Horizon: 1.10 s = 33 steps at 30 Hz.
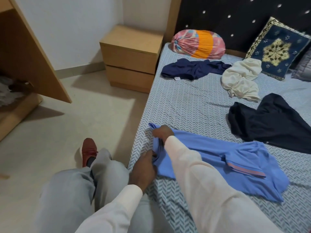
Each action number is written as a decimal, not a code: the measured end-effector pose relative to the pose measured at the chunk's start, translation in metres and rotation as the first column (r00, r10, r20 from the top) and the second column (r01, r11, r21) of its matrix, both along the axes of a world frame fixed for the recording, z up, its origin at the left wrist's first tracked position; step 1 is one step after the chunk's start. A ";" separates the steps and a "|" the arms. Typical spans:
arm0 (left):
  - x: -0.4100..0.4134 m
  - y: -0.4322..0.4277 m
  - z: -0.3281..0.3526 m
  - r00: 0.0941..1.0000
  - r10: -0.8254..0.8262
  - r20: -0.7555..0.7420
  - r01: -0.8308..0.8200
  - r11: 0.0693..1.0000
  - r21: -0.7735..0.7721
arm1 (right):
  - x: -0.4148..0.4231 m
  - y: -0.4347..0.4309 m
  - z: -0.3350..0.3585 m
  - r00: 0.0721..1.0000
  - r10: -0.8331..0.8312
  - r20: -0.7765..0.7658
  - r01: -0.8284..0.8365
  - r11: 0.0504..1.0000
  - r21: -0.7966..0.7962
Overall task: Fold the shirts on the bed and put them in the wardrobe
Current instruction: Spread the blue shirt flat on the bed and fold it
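Blue shirt (210, 157) spread on bed (185, 106), at the floor-side edge. Right hand (162, 132) and left hand (144, 167) each pinch bunched fabric at its end. Judged light, limp, not slippery; take it by the corners, the middle will sag. Beyond the blue shirt, 3 unfolded: black shirt (272, 121), cream shirt (240, 79), navy shirt (193, 68). Sheet soft and wrinkled. Wardrobe (25, 56) stands open to the blue shirt's left, across the floor.

Blurry wardrobe (33, 54) contents at left edge

Head camera looks steeply down, close over the bed (185, 105) edge and floor (50, 140).
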<state>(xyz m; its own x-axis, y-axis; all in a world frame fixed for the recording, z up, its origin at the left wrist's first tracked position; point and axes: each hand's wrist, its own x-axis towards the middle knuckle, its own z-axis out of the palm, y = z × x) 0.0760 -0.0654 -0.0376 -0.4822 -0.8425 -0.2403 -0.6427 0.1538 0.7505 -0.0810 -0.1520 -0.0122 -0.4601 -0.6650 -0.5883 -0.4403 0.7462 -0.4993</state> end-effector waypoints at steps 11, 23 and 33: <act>-0.031 0.015 -0.012 0.937 -0.290 0.196 0.312 0.945 -0.096 | -0.068 0.055 -0.012 0.890 -0.318 0.327 0.360 0.930 -0.075; -0.020 0.002 -0.020 0.974 0.061 0.218 -0.061 0.998 -0.008 | -0.035 0.060 -0.023 0.854 0.168 -0.492 -0.207 0.978 -0.026; -0.019 0.007 -0.020 0.998 -0.051 -0.020 0.054 0.977 0.207 | 0.004 0.050 -0.001 0.843 0.304 -0.443 -0.214 0.946 0.242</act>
